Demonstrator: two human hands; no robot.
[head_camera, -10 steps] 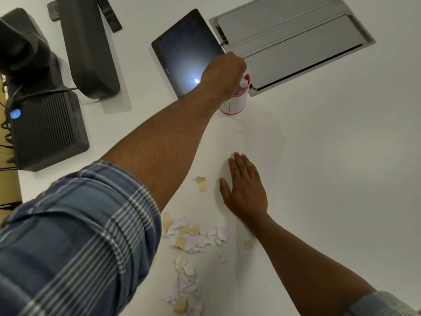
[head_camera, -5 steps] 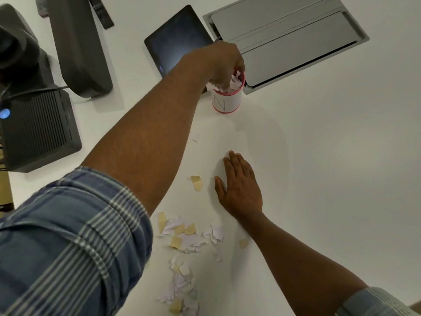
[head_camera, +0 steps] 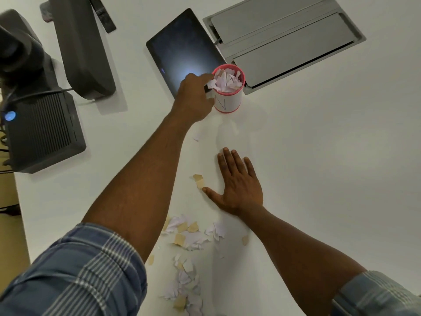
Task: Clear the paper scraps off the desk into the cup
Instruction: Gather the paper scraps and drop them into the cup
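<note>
A white cup [head_camera: 228, 103] with a pink rim and base stands at the back of the white desk [head_camera: 319, 167], heaped with paper scraps. My left hand [head_camera: 193, 96] is against the cup's left side, its fingers loosely bent at the rim beside a white scrap that hangs over it, and I see nothing held. Flat on the desk, palm down with straight fingers, lies my right hand [head_camera: 239, 185]. A tan scrap [head_camera: 199, 181] sits just off its thumb. White and tan scraps [head_camera: 189, 236] lie in a loose pile between my forearms, and more scraps [head_camera: 184, 288] trail toward me.
A dark tablet [head_camera: 182, 53] lies right behind the cup, next to a grey hinged cable hatch [head_camera: 284, 42]. Dark devices [head_camera: 38, 126] with a blue light and a dark stand [head_camera: 84, 46] fill the left side. The desk's left edge [head_camera: 21, 213] is close.
My left hand has come off the top of the cup to its left side, uncovering the scraps inside. The right hand stays flat on the desk.
</note>
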